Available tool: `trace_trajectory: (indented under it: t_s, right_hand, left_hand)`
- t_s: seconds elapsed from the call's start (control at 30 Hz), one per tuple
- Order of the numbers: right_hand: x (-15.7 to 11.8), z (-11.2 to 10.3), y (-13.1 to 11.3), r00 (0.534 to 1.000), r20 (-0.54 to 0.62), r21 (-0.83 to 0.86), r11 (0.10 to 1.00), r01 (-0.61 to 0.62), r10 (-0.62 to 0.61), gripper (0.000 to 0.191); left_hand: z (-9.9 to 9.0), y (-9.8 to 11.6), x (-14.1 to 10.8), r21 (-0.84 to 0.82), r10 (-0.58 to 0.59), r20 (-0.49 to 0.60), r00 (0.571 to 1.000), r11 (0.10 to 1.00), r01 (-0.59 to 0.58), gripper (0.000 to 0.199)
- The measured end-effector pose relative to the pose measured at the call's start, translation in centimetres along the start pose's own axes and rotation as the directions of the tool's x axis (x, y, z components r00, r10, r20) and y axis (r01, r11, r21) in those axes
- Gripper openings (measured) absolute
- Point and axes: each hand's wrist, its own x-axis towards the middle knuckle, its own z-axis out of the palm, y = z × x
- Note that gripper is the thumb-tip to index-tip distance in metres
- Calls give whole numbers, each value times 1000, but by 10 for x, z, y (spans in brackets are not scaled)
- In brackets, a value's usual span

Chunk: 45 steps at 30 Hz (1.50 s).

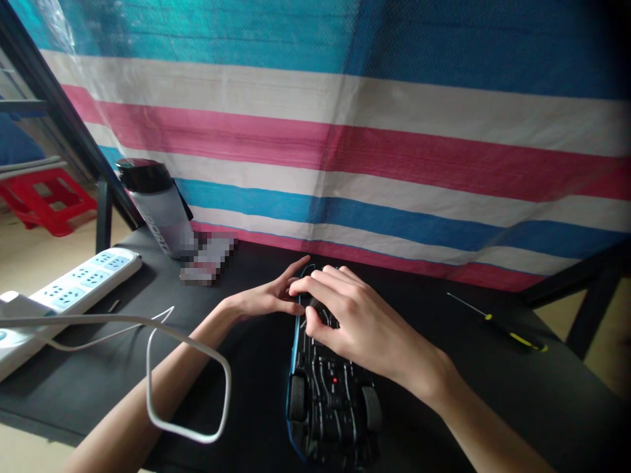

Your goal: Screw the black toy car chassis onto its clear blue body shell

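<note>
Right hand [352, 312] curls over the upturned toy car [336, 401], left hand [269, 297] at its edge. I can't tell if either grips.

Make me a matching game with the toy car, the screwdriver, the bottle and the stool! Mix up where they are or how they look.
Things:
1. Toy car
2. Screwdriver
3. Bottle
4. Stool

Clues:
A. Standing at the back, with a black lid
B. Red, off beyond the table
C. Upside down, with the right hand over one end
D. Lying to the right, partly yellow

Pairs: 1-C, 2-D, 3-A, 4-B
</note>
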Motion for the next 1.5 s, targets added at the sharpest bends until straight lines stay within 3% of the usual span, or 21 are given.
trace_trajectory:
  t_s: [0.07,0.23,0.33,0.67,0.8,0.9,1.07,1.17,1.33,1.5]
  right_hand:
    - [0,0,-1,1000,-4,-17,1000,-24,24,13]
    - [0,1,-4,1000,-18,25,999,-25,25,16]
    - [0,2,-3,998,-15,4,998,-63,63,6]
    - [-1,2,0,1000,-6,-9,999,-31,31,9]
    - [0,0,-3,1000,-8,3,1000,-9,9,19]
    - [0,-1,-5,1000,-3,7,1000,-11,11,8]
    - [-1,-2,-5,1000,-8,-1,1000,1,-1,17]
    - [-1,-1,-3,1000,-14,-12,1000,-16,16,8]
    - [-1,0,-1,1000,-22,-28,999,-20,19,17]
    - [-2,-2,-1,999,11,-31,999,-43,43,10]
  left_hand:
    - [0,-1,1,6,2,5,1000,1000,-2,110]
    - [-1,-4,2,-14,39,7,999,999,-39,110]
    - [-1,-3,1,2,31,10,999,1000,-31,108]
    - [-1,-2,1,6,43,13,999,999,-43,107]
    - [-1,-2,1,-3,39,27,999,999,-39,108]
    - [-1,-1,0,26,27,6,1000,999,-27,108]
    - [0,0,0,14,39,2,999,999,-39,111]
    - [1,-1,0,9,29,1,1000,1000,-29,112]
    - [1,-1,1,-9,32,-14,999,999,-32,110]
    - [0,-2,0,3,27,-1,1000,1000,-27,110]
